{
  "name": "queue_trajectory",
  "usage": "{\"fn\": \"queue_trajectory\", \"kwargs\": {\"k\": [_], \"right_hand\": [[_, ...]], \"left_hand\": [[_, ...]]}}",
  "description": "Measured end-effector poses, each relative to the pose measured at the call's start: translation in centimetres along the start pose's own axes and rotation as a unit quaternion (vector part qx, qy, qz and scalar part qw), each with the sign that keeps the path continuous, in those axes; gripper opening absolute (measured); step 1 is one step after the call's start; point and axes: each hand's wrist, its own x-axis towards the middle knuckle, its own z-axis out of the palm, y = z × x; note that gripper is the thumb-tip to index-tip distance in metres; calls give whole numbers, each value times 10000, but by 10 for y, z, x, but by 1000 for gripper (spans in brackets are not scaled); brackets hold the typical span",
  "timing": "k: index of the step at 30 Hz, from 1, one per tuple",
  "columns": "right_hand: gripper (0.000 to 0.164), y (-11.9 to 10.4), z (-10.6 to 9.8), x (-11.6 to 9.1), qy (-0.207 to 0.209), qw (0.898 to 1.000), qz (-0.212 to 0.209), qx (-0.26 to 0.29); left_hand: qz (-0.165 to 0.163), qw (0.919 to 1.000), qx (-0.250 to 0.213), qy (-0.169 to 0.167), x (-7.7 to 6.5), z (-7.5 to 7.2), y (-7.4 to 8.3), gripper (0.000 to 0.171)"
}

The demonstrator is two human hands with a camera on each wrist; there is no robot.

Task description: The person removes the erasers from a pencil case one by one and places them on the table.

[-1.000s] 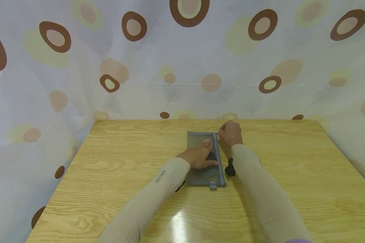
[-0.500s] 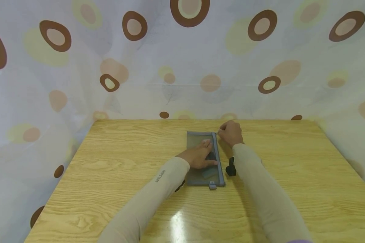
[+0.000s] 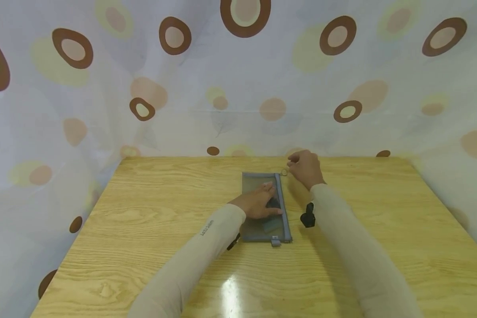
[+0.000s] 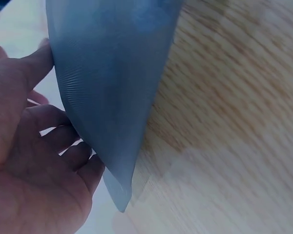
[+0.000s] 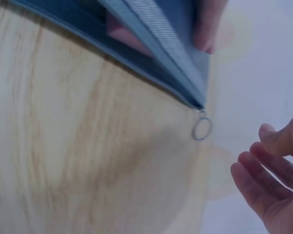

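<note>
A grey-blue mesh zipper pouch [image 3: 251,232] lies flat on the table. My left hand [image 3: 256,204] rests across it with extended fingers, holding it down. Through the mesh show a dark item [image 3: 274,203] and a pale blue-green item [image 3: 271,225], kinds unclear. The zipper [image 3: 285,216] runs along the pouch's right side; in the right wrist view its edge gapes and something pinkish shows inside. A ring pull [image 5: 200,139] hangs at the far zipper end. Just right of that ring, apart from it, my right hand [image 3: 307,168] hovers with loosely bent fingers, holding nothing.
The wood-grain table [image 3: 163,229] reaches back to a white curtain [image 3: 246,79] with brown and pale spots. A small fabric tab [image 3: 276,242] sticks out at the pouch's near end. Black wrist-worn devices sit under both sleeves.
My right hand has let go of the ring pull and moved up and right, away from it. The left hand stays on the pouch. The head view has shifted slightly.
</note>
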Motion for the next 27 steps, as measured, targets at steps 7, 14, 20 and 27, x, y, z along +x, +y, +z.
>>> {"fn": "queue_trajectory", "kwargs": {"k": [7, 14, 20, 27], "right_hand": [[27, -10, -19, -8, -24, 9998, -192, -53], [26, -8, -29, -19, -81, 9993, -355, -47], [26, -8, -33, -26, -162, 9990, -419, 1], [26, -8, -35, -33, -239, 9985, -478, -72]], "left_hand": [[-35, 9998, 125, 123, 2, 0, 0, 82], [252, 9979, 272, 537, 4, -4, 8, 71], [369, 9944, 240, 964, 5, -7, 14, 60], [416, 9870, 622, 1425, 7, -4, 19, 51]]}}
